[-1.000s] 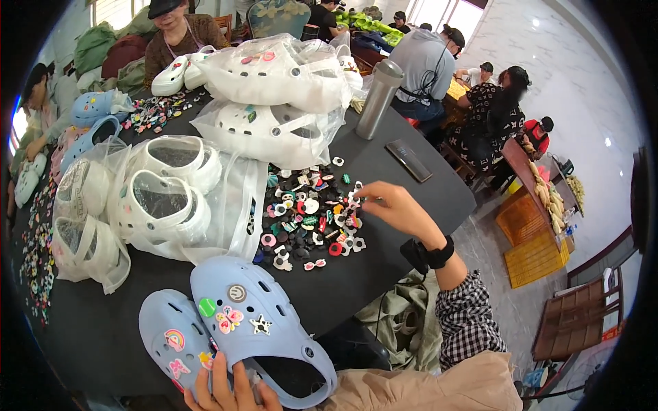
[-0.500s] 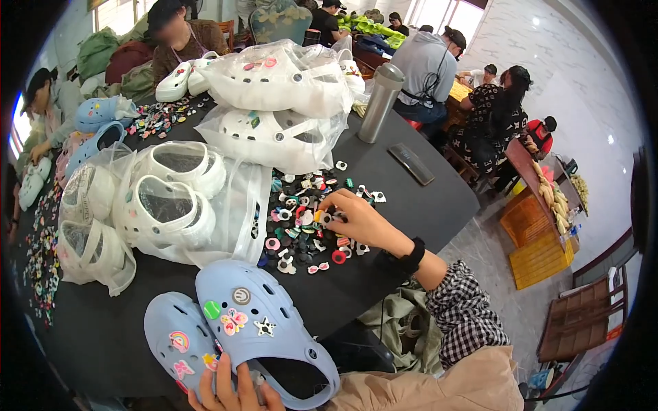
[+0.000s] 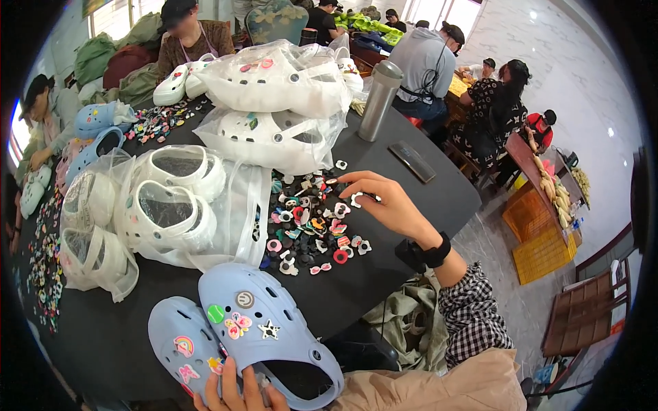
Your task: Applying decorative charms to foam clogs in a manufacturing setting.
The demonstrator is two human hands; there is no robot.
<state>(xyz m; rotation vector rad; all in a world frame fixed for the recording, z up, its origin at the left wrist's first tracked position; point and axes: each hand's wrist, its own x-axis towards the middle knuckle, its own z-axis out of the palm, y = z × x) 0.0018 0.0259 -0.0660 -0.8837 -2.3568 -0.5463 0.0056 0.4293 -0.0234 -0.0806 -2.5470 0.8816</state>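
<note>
Two light-blue clogs lie side by side at the table's near edge. The right clog (image 3: 284, 301) bears a smiley charm, a green ball, a butterfly and a star. On the left clog (image 3: 166, 323) are a rainbow, a pink bow and other charms. At the lower edge my left hand (image 3: 236, 390) grips the right clog by its inner side, the thumb hidden. My right hand (image 3: 387, 204) hovers at the far right side of a pile of small shoe charms (image 3: 298, 233), its fingers apart. A white-and-black charm (image 3: 356, 199) shows just under its fingers.
White clogs in clear plastic bags (image 3: 185, 212) stand left of the pile, with more bagged clogs (image 3: 274, 130) stacked behind. A steel flask (image 3: 380, 103) and a dark phone (image 3: 412, 162) are at the right. People sit around this black table (image 3: 343, 294) and farther off.
My right hand has lifted off the middle of the charm pile and shifted right and slightly away, its fingers spreading. My left hand stays on the clog.
</note>
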